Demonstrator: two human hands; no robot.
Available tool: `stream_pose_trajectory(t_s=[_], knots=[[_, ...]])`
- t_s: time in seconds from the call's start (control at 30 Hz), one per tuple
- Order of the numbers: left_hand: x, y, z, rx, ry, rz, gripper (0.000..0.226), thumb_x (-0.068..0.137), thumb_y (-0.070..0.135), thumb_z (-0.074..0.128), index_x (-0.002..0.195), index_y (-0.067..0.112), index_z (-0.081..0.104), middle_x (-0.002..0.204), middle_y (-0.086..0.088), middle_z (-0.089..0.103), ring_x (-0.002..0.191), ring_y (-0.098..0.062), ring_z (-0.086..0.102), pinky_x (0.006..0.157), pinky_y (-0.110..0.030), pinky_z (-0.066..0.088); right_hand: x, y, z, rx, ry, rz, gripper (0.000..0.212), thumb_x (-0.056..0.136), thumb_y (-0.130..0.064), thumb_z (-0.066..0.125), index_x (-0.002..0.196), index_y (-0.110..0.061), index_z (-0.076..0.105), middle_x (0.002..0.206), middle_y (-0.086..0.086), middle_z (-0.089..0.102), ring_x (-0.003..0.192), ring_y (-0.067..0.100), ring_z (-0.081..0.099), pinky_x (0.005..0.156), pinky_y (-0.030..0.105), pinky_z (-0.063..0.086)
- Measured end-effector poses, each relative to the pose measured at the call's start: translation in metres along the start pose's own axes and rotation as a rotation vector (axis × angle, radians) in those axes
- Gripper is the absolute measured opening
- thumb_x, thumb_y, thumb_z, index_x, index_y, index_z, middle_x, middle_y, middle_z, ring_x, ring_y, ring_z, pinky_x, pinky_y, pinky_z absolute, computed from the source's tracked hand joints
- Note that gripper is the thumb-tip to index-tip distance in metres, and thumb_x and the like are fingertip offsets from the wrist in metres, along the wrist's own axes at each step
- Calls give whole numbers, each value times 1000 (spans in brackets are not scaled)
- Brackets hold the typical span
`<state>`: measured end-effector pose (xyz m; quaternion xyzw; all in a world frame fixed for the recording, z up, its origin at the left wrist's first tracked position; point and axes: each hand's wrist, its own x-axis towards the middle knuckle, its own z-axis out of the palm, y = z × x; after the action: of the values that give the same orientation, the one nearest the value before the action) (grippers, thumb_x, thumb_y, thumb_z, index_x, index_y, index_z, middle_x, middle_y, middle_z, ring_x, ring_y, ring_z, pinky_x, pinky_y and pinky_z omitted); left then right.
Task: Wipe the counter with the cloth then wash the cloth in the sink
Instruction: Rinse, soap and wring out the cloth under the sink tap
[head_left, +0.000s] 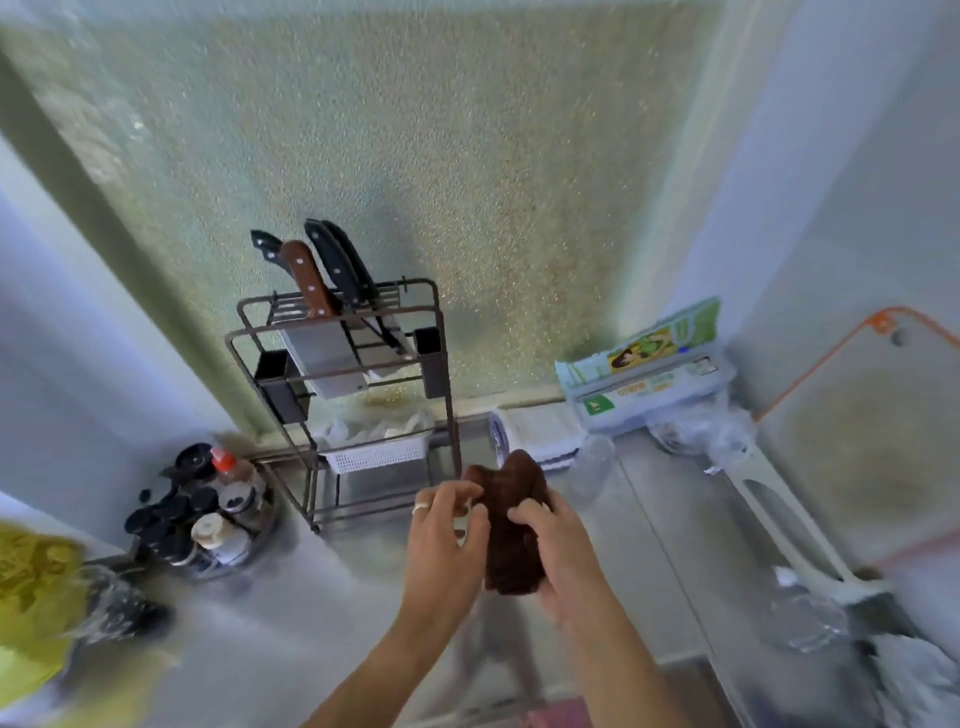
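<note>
Head view shows you holding a dark brown cloth (511, 525) up in front of you, above the pale desk (291, 613). Your right hand (558, 558) is closed around its lower right side, fingers wrapped over the front. Your left hand (447, 530), with a ring on one finger, pinches the cloth's left edge between fingertips and thumb. The cloth hangs bunched and upright between the two hands, clear of the desk surface.

Behind the cloth, a wire knife rack (343, 384) stands against the frosted window, with several knives (311, 280) and a cleaver upright in it and a white basket (374, 452) on its lower level. To your left, a round tray of spice bottles (200, 519) sits in the corner, well apart from your hands. To the right, boxes of wrap (649, 374) lean at the back wall, and folded white towels (535, 434) lie just beside the rack. The desk directly beneath your hands looks open, though motion blur makes its near edge hard to place.
</note>
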<state>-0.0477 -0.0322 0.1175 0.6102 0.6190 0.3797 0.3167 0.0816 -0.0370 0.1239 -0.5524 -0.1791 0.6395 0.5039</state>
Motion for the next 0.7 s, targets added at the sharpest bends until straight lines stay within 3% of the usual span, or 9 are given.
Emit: stream_pose_trajectory(t_s=[0.07, 0.2, 0.33, 0.47, 0.6, 0.7], knots=[[6, 14, 5, -59, -60, 20, 12, 96, 17, 56, 102, 26, 61, 106, 6, 52, 94, -5, 56, 73, -9, 45, -7, -6, -2, -19, 137, -41, 30, 87, -2, 59, 113, -14, 67, 99, 19, 75, 84, 32, 74, 64, 38, 60], [21, 34, 24, -103, -205, 118, 11, 94, 22, 56, 103, 23, 62, 102, 4, 60, 90, -5, 59, 79, -25, 51, -31, -17, -8, 34, 352, -158, 33, 82, -8, 62, 112, -20, 65, 100, 14, 75, 89, 29, 74, 76, 44, 62], [19, 67, 42, -205, -431, 226, 14, 93, 19, 59, 106, 21, 63, 107, 0, 59, 88, 4, 61, 77, -11, 47, -68, -31, -22, 175, 570, -296, 40, 68, -20, 65, 108, -24, 67, 102, 12, 75, 96, 31, 73, 85, 50, 60], [-14, 98, 56, -306, -668, 358, 14, 94, 17, 59, 106, 21, 63, 107, -2, 59, 89, 3, 61, 70, -5, 45, -125, -24, -48, 298, 772, -396, 37, 84, -7, 64, 120, -19, 66, 108, 13, 75, 98, 28, 73, 89, 48, 59], [-65, 121, 68, -336, -833, 488, 12, 94, 14, 60, 104, 17, 66, 103, -2, 62, 89, -9, 63, 66, -3, 43, -206, 4, -78, 416, 1014, -465, 36, 88, 1, 60, 121, -13, 65, 105, 13, 75, 92, 28, 72, 78, 38, 61], [-116, 132, 75, -326, -985, 637, 12, 95, 11, 57, 100, 20, 64, 95, 3, 66, 86, -6, 63, 66, -4, 43, -269, 39, -95, 360, 1252, -498, 41, 85, -2, 60, 120, -23, 65, 106, 8, 76, 97, 31, 72, 86, 42, 60]])
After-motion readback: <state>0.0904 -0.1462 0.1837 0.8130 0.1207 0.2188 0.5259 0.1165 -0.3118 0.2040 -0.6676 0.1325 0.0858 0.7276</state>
